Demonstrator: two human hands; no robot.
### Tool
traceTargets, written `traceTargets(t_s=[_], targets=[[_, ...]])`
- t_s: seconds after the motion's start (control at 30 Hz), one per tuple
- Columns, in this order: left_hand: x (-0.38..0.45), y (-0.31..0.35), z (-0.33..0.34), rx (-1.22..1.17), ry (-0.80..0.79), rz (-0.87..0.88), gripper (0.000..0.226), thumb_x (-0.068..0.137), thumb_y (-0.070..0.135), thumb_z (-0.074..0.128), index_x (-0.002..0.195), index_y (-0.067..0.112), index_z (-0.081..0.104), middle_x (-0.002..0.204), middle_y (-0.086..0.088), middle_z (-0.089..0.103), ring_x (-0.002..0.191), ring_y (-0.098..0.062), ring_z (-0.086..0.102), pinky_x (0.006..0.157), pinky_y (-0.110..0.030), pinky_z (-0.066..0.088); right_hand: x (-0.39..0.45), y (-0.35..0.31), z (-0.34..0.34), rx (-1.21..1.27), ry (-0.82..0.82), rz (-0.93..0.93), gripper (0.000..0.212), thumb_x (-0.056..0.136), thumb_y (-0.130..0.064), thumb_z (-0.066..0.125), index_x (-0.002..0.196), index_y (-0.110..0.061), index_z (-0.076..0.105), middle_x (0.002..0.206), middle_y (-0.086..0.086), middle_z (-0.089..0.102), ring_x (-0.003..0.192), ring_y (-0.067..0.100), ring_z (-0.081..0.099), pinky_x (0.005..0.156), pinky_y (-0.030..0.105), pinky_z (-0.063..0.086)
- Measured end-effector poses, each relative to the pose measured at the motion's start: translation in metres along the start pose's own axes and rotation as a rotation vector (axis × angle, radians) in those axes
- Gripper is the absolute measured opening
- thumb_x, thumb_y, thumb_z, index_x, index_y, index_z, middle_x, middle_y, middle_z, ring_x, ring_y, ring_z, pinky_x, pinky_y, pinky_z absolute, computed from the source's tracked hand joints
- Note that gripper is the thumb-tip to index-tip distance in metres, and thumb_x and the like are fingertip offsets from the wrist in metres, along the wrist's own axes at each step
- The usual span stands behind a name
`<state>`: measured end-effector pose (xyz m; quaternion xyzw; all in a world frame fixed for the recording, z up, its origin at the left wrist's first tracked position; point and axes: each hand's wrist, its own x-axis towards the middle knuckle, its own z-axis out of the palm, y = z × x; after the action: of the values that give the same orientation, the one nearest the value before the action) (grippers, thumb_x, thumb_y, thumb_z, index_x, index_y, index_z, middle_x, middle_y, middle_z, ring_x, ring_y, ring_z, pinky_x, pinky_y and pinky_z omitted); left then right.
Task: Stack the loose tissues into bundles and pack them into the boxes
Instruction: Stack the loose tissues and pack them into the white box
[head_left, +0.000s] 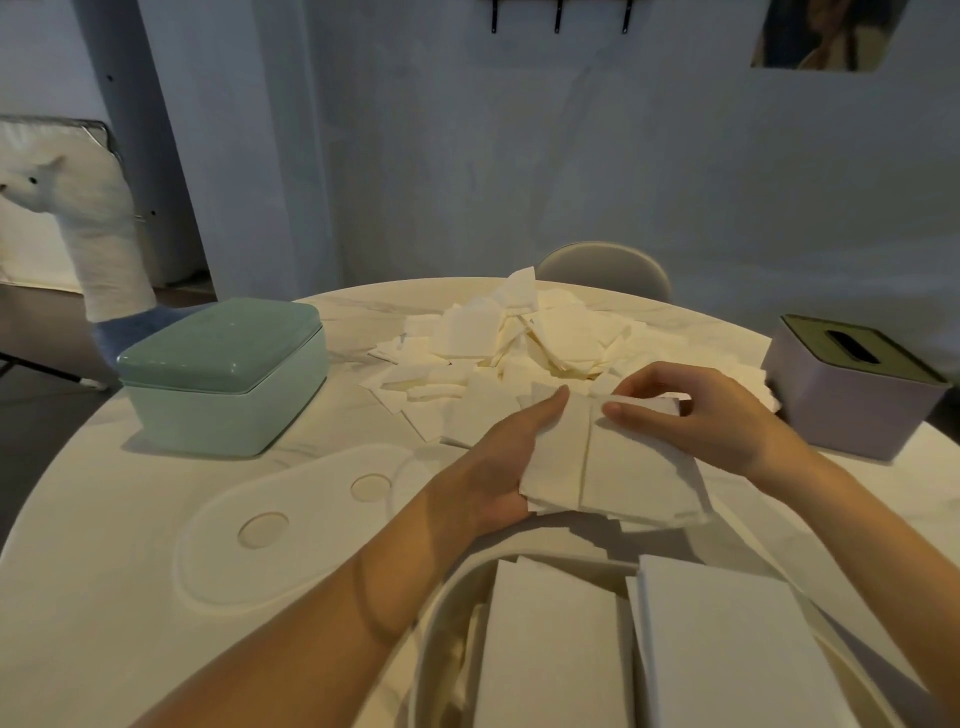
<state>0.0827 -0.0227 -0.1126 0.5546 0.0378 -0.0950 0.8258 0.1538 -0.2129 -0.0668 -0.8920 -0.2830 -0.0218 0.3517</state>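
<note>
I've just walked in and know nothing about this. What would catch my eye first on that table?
Two bare hands at the middle: the left hand and right hand hold a bundle of tissues above the white table. Behind them lies a big heap of loose tissues. A closed green box sits to the left and a lilac box with a slotted lid to the right.

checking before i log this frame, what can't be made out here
- Inside of the green box: its lid is shut, head view.
- Inside of the purple box: only a dark slot shows.
- Near white box: cut off by the bottom edge.
- Number of sheets in the bundle: the left hand and right hand cover its edges.
</note>
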Motion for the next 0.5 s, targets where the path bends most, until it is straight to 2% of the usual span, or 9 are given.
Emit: traceTargets(t_s=[0.07, 0.17, 0.23, 0.37, 0.43, 0.5], targets=[[0.003, -0.001, -0.002, -0.056, 0.014, -0.004, 0.031, 0.104, 0.043, 0.056, 0.128, 0.026, 0.064, 0.120, -0.011, 0.075, 0.114, -0.035, 0.069, 0.101, -0.059, 0.053, 0.000, 0.002, -0.002, -0.057, -0.042, 0.054, 0.049, 0.072, -0.066, 0.065, 0.107, -0.032, 0.070, 0.110, -0.014, 0.066, 0.102, 0.013, 0.059, 0.074, 0.019, 0.044], [0.004, -0.003, -0.005, -0.086, 0.032, 0.016, 0.020, 0.104, 0.032, 0.058, 0.117, 0.024, 0.071, 0.111, -0.010, 0.077, 0.107, -0.035, 0.071, 0.090, -0.058, 0.059, -0.001, 0.002, -0.011, -0.009, -0.107, 0.093, 0.028, 0.083, -0.052, 0.069, 0.105, -0.035, 0.070, 0.109, -0.015, 0.067, 0.097, 0.013, 0.060, 0.076, 0.022, 0.049], [0.007, -0.004, -0.008, -0.077, 0.044, 0.037, 0.023, 0.102, 0.028, 0.061, 0.122, 0.024, 0.072, 0.116, -0.010, 0.076, 0.110, -0.034, 0.070, 0.088, -0.054, 0.060, -0.005, -0.001, -0.020, 0.146, -0.158, 0.101, 0.027, 0.083, -0.049, 0.070, 0.105, -0.034, 0.071, 0.104, -0.015, 0.072, 0.097, 0.015, 0.066, 0.078, 0.020, 0.054], [0.008, -0.005, -0.009, -0.111, 0.020, 0.113, 0.049, 0.090, 0.020, 0.078, 0.137, 0.021, 0.065, 0.131, -0.015, 0.068, 0.124, -0.038, 0.063, 0.100, -0.053, 0.054, -0.012, -0.009, -0.026, 0.560, -0.260, 0.066, 0.036, 0.080, -0.039, 0.068, 0.114, -0.029, 0.070, 0.107, -0.010, 0.074, 0.102, 0.012, 0.070, 0.079, 0.021, 0.058], [0.000, -0.002, -0.004, -0.133, -0.057, 0.094, 0.061, 0.088, 0.022, 0.081, 0.144, 0.019, 0.057, 0.128, -0.016, 0.068, 0.118, -0.034, 0.066, 0.099, -0.050, 0.054, -0.012, -0.011, -0.021, 0.617, -0.284, 0.047, 0.039, 0.078, -0.036, 0.068, 0.116, -0.028, 0.069, 0.106, -0.007, 0.074, 0.101, 0.014, 0.071, 0.080, 0.022, 0.059], [-0.004, 0.001, 0.003, -0.166, -0.128, 0.038, 0.048, 0.097, 0.026, 0.066, 0.143, 0.016, 0.054, 0.115, -0.013, 0.071, 0.104, -0.026, 0.070, 0.087, -0.041, 0.060, -0.011, -0.012, -0.015, 0.604, -0.282, 0.016, 0.043, 0.074, -0.041, 0.070, 0.116, -0.028, 0.070, 0.108, -0.008, 0.074, 0.103, 0.014, 0.070, 0.085, 0.025, 0.059]])
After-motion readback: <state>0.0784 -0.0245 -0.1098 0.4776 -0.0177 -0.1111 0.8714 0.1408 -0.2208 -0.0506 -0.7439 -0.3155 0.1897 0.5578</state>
